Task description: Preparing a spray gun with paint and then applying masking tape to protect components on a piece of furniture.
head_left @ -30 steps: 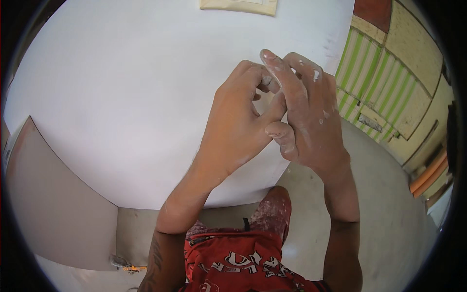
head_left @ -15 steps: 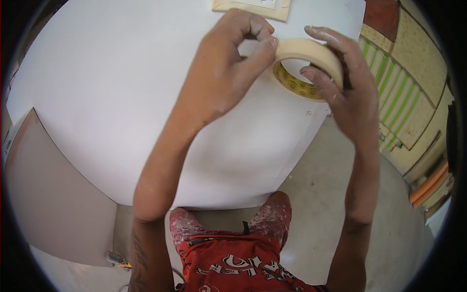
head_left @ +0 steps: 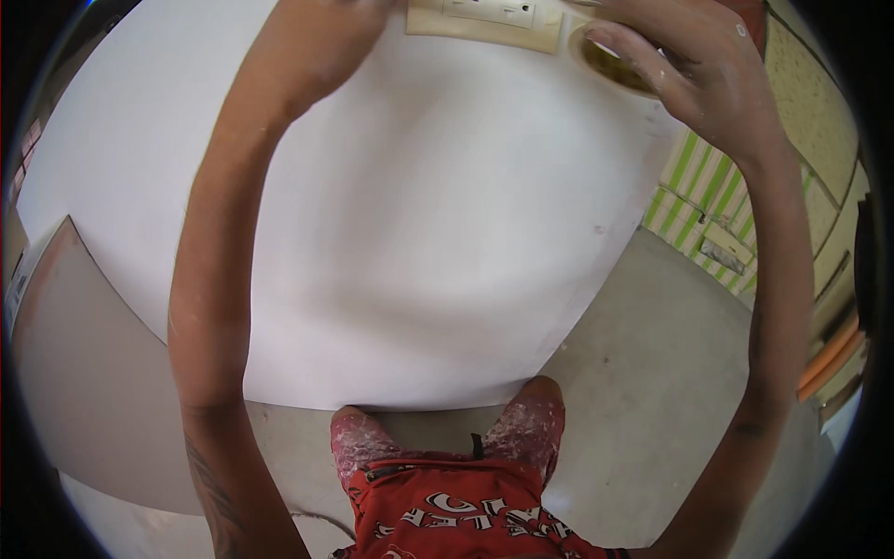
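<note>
Cream-coloured masking tape, a roll (head_left: pixel 619 58) with a darker inner core, sits at the top right of the view, held up against the white wall (head_left: pixel 447 242). The right hand (head_left: pixel 694 70) grips it: the fingers curl over the roll's outer rim and the thumb lies across its near side, so the hand is closed on the roll. Specks of white paint dot the knuckles.

Just left of the roll, touching or nearly touching it, is a beige outlet plate (head_left: pixel 484 20) set into the wall, with a paler socket insert in its middle; only its lower part shows below the top edge. The left hand (head_left: pixel 358 7) reaches up to the plate's left end, but it is cut off by the frame, so I cannot tell how its fingers are set.

Both forearms rise from the lower edge, the left one crossing much of the wall's surface. Below, the person's paint-flecked knees and red printed shorts (head_left: pixel 447 508) are over a grey concrete floor (head_left: pixel 643 373).

At left a flat tan board (head_left: pixel 84 373) leans by the wall. At right are panels with green and white stripes (head_left: pixel 698 191), a small pale rectangular label low on them, with yellowish boards and orange strips beyond.
</note>
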{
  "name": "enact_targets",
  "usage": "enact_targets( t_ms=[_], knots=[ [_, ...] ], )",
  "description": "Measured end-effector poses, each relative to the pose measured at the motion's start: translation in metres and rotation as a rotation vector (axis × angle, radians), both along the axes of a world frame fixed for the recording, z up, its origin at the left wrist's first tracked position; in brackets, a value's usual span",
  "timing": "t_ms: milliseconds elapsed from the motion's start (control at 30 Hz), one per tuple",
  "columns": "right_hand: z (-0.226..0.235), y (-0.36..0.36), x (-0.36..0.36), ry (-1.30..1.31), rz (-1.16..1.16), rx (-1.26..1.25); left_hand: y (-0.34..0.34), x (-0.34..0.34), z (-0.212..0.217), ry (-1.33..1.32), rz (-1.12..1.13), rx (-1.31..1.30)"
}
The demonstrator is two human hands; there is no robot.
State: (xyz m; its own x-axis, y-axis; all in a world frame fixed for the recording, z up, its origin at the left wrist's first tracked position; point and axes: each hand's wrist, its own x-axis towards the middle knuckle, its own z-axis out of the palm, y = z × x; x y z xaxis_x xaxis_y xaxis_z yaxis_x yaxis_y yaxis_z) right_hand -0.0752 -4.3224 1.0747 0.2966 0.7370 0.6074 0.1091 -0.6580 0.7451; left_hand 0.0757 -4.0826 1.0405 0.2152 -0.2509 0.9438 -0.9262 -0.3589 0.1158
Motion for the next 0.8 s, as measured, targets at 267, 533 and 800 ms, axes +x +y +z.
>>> enact_targets(
  t_ms=[267, 533, 800],
  knots=[
    [-0.001, 0.009, 0.002, -0.121, -0.319, -0.042, -0.014, -0.019, 0.013, 0.061, 0.108, -0.016],
    [0.008, 0.013, 0.014, -0.073, -0.567, 0.02, -0.025, -0.016, 0.012, 0.039, 0.172, -0.072],
    [0.004, 0.015, 0.017, -0.104, -0.541, 0.046, -0.029, -0.019, 0.009, 0.076, 0.204, -0.099]
  ],
)
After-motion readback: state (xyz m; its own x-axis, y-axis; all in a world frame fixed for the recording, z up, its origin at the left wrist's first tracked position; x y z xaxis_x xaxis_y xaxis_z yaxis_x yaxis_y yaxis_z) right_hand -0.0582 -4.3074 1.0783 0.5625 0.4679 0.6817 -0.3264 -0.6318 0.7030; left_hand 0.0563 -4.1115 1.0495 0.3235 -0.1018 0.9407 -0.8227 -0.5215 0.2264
